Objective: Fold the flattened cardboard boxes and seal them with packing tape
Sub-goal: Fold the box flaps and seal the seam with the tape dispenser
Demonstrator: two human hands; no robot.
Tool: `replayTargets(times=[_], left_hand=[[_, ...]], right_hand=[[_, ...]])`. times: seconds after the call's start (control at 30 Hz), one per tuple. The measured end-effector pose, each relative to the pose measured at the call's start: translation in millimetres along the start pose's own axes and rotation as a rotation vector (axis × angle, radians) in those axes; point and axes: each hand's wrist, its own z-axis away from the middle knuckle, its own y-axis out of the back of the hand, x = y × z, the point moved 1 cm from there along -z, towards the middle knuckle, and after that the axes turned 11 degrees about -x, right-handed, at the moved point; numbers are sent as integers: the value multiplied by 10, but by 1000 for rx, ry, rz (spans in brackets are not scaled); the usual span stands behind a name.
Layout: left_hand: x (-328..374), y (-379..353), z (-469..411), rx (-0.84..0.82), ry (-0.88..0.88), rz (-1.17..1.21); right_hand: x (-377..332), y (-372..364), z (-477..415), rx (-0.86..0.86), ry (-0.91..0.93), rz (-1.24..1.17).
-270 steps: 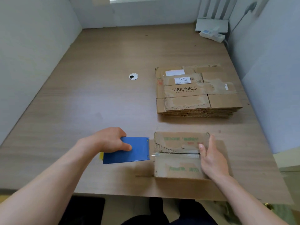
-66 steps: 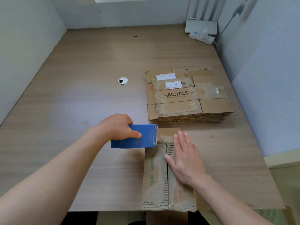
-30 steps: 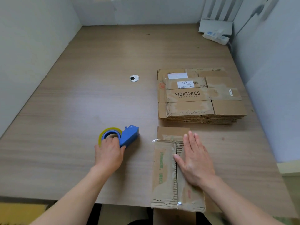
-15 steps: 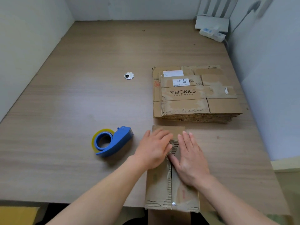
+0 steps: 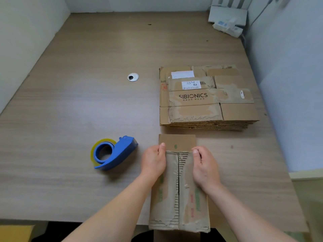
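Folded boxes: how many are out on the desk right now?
1. The box lies at the near edge of the desk, left hand and right hand gripping its far corners. The others lie flat in the stack behind it; more could sit out of frame.

One folded box [image 5: 170, 206] at the near edge of one bench [image 5: 70, 110], two hands, left hand [image 5: 153, 161] and right hand [image 5: 204, 167], one stack of flattened boxes [image 5: 206, 100] right, layers uncountable, one blue tape dispenser [image 5: 121, 153] left with one tape roll [image 5: 94, 150], one round grommet [image 5: 133, 77], one power strip [image 5: 227, 28] far right.
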Motion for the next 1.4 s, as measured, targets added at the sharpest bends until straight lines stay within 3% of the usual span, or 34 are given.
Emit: replayTargets(times=[0.17, 0.33, 0.53, 0.73, 0.83, 1.03, 1.17, 1.3, 1.4], left_hand=[[3, 23, -83, -46, 113, 108], [44, 90, 65, -121, 199, -51], [-164, 126, 936, -100, -23, -282], [-441, 22, 1352, -126, 44, -284], [-472, -77, 1307, -124, 87, -241], [-197, -317, 1060, -1, -47, -84], [82, -458, 958, 55, -47, 12], [131, -617, 1126, 50, -17, -148], [52, -772, 1277, -47, 3, -167]], right_hand=[[-28, 3, -16, -36, -105, -120], [-81, 39, -21, -32, -121, -96], [-58, 87, 45, 69, -155, -52], [119, 267, 266, 103, -192, -21], [261, 419, 446, 68, -219, -4], [738, 827, 941, 2, -368, 38], [1002, 1038, 1196, -8, -382, -12], [1021, 1119, 1246, -111, -366, -36], [1000, 1076, 1267, -249, -338, -61]])
